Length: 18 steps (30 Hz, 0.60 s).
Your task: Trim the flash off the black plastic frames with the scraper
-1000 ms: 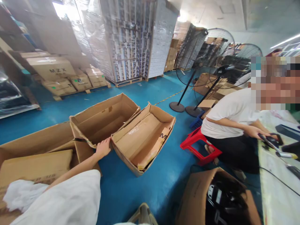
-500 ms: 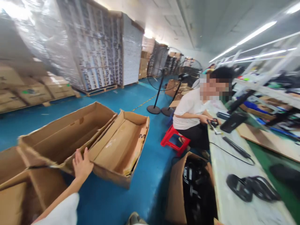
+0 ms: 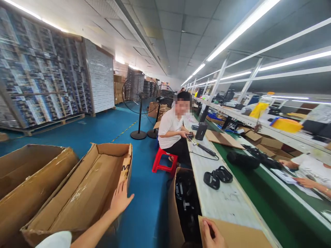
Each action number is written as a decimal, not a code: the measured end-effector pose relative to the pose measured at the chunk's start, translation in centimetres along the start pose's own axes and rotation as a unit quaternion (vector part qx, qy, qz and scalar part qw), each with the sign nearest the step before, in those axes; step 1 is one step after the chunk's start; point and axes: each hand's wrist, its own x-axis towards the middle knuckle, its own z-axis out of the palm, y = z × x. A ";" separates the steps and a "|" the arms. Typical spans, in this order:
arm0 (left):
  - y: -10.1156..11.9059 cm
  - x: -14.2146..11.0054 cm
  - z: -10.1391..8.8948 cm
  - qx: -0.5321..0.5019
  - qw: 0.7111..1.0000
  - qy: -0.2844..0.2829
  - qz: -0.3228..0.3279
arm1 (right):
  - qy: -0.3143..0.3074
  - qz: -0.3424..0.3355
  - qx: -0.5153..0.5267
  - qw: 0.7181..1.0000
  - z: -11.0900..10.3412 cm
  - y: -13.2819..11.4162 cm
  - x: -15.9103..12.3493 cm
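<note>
My left hand (image 3: 121, 199) is open, fingers spread, over the near right side of a long open cardboard box (image 3: 85, 179); I cannot tell whether it touches the wall. No parts are visible inside that box. At the bottom edge, my right hand (image 3: 213, 236) has its thumb and fingers curled in front of a flat piece of cardboard (image 3: 240, 234) on the workbench's near end. Its lower part is cut off by the frame, and whatever it may hold is hidden. Under the bench edge stands a carton with black parts (image 3: 184, 199).
Another open box (image 3: 38, 172) stands at left. On the workbench (image 3: 224, 203) lie two black oval parts (image 3: 218, 177). A co-worker (image 3: 172, 127) sits on a red stool (image 3: 164, 162) holding a tool. A second person's hands (image 3: 307, 182) are at far right. Pedestal fans (image 3: 138, 134) stand behind.
The view has swung right. My left hand has moved from the gap between the two boxes to the right side of the nearer one. My right hand has come into view.
</note>
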 end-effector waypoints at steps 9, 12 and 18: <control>-3.6 0.6 3.5 0.056 0.993 -0.098 -0.013 | -0.024 0.021 0.059 0.998 0.1 1.0 0.1; -2.9 0.3 3.0 0.065 0.993 -0.093 -0.029 | -0.027 0.033 0.072 0.997 -0.1 1.1 0.1; -1.1 0.0 3.0 0.116 0.983 -0.099 -0.101 | -0.017 0.061 0.119 0.991 0.4 1.7 -0.2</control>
